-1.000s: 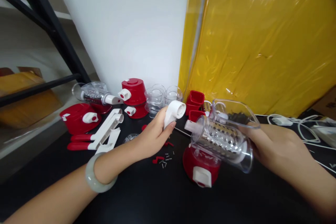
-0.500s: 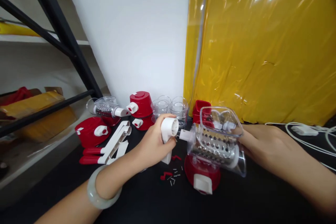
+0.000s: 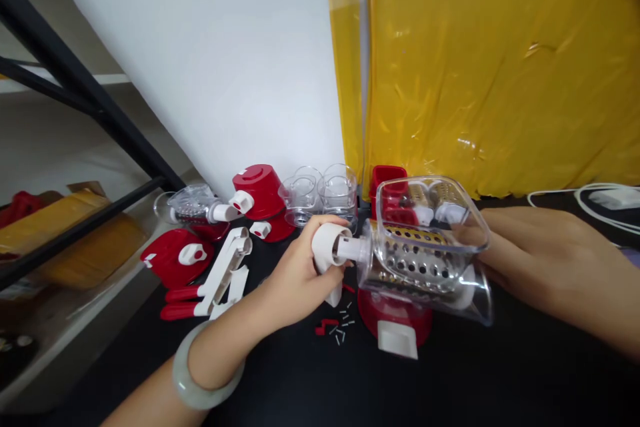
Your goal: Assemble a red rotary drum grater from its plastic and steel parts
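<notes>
My left hand is closed round a white plastic handle part with a round socket. A pale shaft at the left end of a clear grater housing sits at the mouth of that socket. Inside the clear grater housing lies a perforated metal drum. My right hand grips the housing from the right, its fingertips partly hidden behind the clear plastic. Below stands a red base with a white knob; whether the housing is joined to it I cannot tell.
Small screws and a red clip lie near the base. Leftward are white handles with red grips, red bases and another grater. Clear housings, a red container and a white cable lie behind.
My left hand has brought the white handle part to the grater's shaft, closing the gap between socket and shaft. The right hand stays on the housing. The camera view has shifted.
</notes>
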Motion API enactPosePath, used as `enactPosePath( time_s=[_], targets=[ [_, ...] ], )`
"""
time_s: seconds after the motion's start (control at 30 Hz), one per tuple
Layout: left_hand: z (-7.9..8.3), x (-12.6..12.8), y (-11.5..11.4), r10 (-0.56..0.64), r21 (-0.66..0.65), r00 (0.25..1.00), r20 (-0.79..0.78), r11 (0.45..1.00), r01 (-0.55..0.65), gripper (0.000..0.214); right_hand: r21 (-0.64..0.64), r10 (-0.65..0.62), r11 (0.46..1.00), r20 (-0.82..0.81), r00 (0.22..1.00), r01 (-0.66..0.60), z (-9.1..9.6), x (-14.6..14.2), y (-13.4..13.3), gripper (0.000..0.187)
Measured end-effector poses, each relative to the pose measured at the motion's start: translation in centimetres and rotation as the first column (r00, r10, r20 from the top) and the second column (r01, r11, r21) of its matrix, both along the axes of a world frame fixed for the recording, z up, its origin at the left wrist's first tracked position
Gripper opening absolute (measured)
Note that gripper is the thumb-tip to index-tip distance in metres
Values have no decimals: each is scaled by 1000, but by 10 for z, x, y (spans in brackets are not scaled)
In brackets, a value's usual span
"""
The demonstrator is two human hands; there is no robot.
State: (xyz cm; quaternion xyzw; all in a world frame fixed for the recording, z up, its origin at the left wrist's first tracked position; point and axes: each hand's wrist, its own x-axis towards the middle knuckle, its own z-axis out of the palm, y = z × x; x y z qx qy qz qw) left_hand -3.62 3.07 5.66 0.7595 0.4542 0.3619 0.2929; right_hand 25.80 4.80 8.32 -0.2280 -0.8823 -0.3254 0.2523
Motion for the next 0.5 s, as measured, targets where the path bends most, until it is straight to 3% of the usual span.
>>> enactPosePath(
  time_s=[0.13,0.27,0.4,0.5],
  targets=[
    [1,1,1,-48,-61,998,47,997,51,49,98,-43,994,46,998,38,0,-3,0,31],
    [3,0,0,-46,-52,999,-1,998,46,47,141,-104,985,51,993,96,-1,-7,-1,33],
    [4,-2,-2,-19,-7,998,-59,1000,19,49,109,-97,990,47,994,92,-5,-6,-3,38],
    [4,-3,-3,11,93,992,-126,996,1,52,16,-68,998,38,997,68,-9,-3,-4,37]
  ],
)
